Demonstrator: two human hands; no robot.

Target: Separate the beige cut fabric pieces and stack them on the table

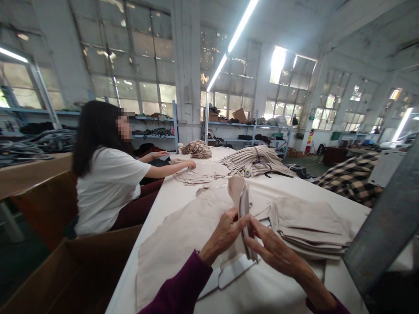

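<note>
Between my two hands stands a small bundle of beige fabric pieces [242, 203], held on edge. My left hand [225, 231] grips its near left side, the thumb pointing towards the right hand. From the right, my right hand [278, 250] presses its fingers against the bundle. Under the hands lies a pale flat sheet with a dark edge [237, 272], partly covered. A wide beige fabric piece [173, 248] spreads over the table to the left. To the right, close to my right hand, rests a stack of larger beige fabric pieces [307, 224].
A co-worker in a white shirt [108, 187] sits at the left, arms reaching over the white table [278, 185] to cut pieces. Tied fabric bundles [258, 159] lie at the back. A grey metal post [386, 218] rises at right; a cardboard box [98, 261] stands lower left.
</note>
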